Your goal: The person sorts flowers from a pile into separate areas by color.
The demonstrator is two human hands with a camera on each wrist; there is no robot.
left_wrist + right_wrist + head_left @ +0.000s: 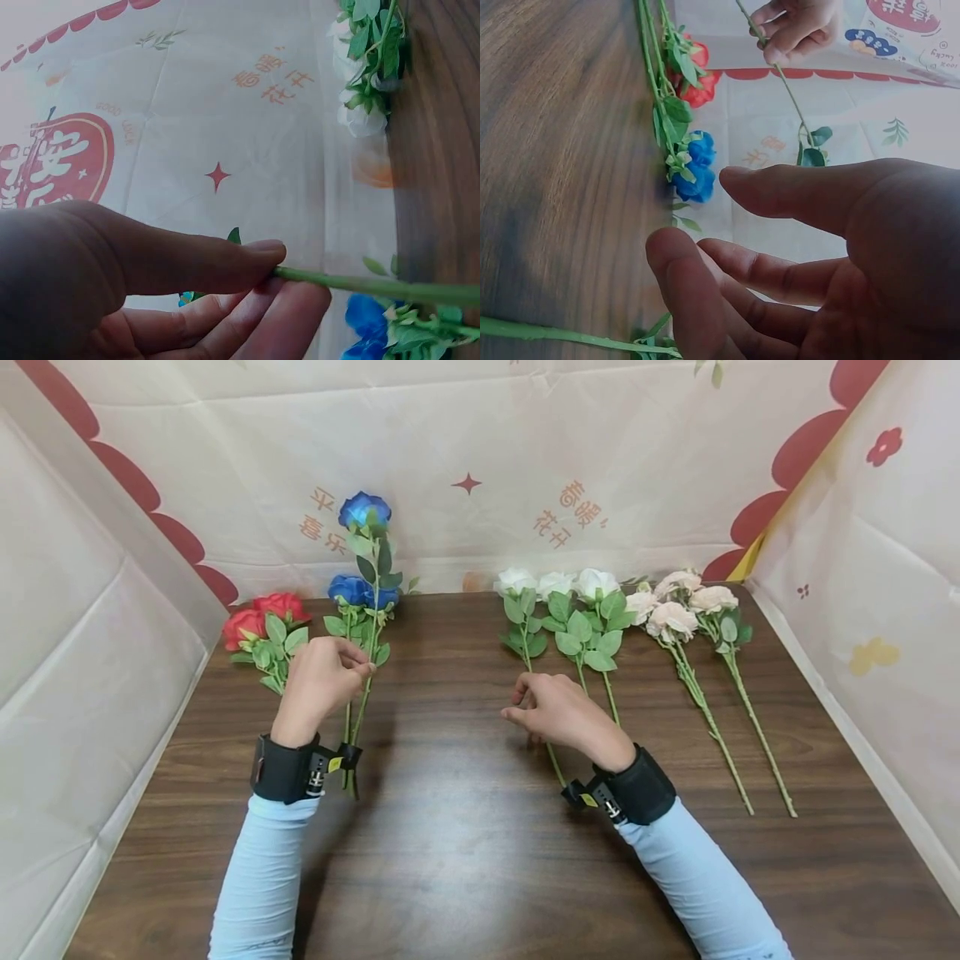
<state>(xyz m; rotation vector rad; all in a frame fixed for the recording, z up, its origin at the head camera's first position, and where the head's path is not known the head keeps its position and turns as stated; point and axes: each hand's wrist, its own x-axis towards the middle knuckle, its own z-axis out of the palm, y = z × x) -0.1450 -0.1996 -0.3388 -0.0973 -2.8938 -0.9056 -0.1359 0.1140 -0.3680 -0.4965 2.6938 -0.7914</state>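
My left hand (322, 681) pinches the green stem of a blue rose (365, 512) between thumb and fingers, and holds it upright above the table. In the left wrist view the stem (375, 285) runs out past the fingertips. Other blue roses (348, 588) lie behind it on the table. Over the stems of the white roses (597, 583) hovers my right hand (566, 714), fingers loosely bent. Its thumb and fingers stand apart with nothing between them in the right wrist view, where a green stem (555, 332) lies below.
Red roses (279, 607) lie at the left, beside the blue ones. Several pale pink roses (672, 620) lie at the right, stems toward the front. A printed cloth (465, 435) rises behind the dark wooden table (450, 860) and along both sides.
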